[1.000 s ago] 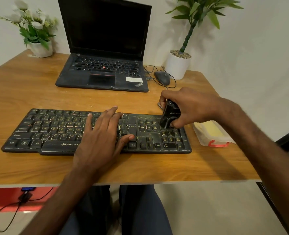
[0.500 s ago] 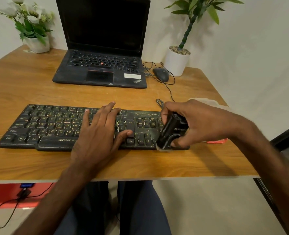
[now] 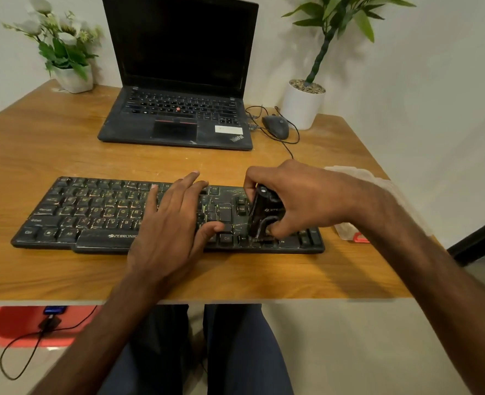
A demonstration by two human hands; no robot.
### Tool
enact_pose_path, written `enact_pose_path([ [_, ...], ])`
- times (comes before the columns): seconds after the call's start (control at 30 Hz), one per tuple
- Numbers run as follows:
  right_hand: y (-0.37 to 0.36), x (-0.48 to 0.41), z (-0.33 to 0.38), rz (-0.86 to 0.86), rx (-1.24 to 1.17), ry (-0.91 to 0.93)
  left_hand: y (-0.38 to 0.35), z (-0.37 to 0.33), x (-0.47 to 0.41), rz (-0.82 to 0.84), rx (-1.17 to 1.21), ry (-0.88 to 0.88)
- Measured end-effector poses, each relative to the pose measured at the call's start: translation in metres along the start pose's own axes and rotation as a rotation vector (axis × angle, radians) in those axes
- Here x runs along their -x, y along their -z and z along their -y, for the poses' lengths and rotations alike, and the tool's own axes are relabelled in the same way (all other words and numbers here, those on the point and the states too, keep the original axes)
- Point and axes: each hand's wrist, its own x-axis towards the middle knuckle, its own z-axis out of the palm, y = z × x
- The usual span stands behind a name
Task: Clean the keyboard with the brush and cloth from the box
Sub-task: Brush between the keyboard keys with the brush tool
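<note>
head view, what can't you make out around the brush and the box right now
- Brush bristles: head view, hidden under the right hand and the brush body.
- Box: mostly covered by the right forearm, contents unseen.
- Keyboard middle keys: covered by the left hand.
- Cloth: cannot be identified for sure.

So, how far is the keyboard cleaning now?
Done: the brush is out of the box. In hand: the right hand presses it on the keys at the right end of the keyboard, while the left hand lies flat on the keys. Left: pale specks remain on the left keys, and wiping with the cloth.
</note>
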Motion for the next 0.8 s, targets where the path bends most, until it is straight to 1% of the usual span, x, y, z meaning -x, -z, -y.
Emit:
enact_pose_path([
  [0.07,0.007,-0.001,0.0,-0.089,0.048,0.002,0.0,0.0,0.0,-0.001,0.003,-0.003],
  [0.13,0.01,-0.01,-0.004,-0.207,0.186,-0.009,0.001,0.0,0.0,-0.008,0.007,-0.005],
  [0.2,0.006,-0.022,-0.006,-0.234,0.283,-0.023,0.001,0.0,0.001,-0.017,0.012,-0.006],
  [0.3,-0.002,-0.03,-0.001,-0.113,0.329,0.004,0.001,0.001,0.0,-0.015,0.017,-0.001],
  [0.4,0.008,-0.018,0.016,0.041,0.218,0.032,0.0,0.001,0.0,-0.006,0.003,0.001],
  [0.43,0.012,-0.015,0.018,0.043,0.246,0.039,0.0,0.001,-0.001,-0.005,0.004,0.001],
  [0.47,0.015,-0.015,0.017,-0.003,0.297,0.052,0.0,0.001,-0.001,-0.006,0.006,0.001],
  [0.53,0.018,-0.023,0.009,-0.147,0.371,0.072,0.001,0.0,-0.001,-0.01,0.01,0.003],
  [0.6,0.014,-0.032,0.001,-0.207,0.404,0.057,0.001,0.0,-0.001,-0.017,0.015,0.006],
  [0.63,0.01,-0.035,-0.001,-0.186,0.413,0.038,0.001,0.0,-0.001,-0.019,0.019,0.006],
  [0.7,0.004,-0.036,-0.001,-0.088,0.38,0.013,0.001,0.001,0.0,-0.022,0.024,0.007],
  [0.8,0.011,-0.027,0.008,0.037,0.156,0.032,0.001,0.001,-0.001,-0.018,0.018,0.011],
])
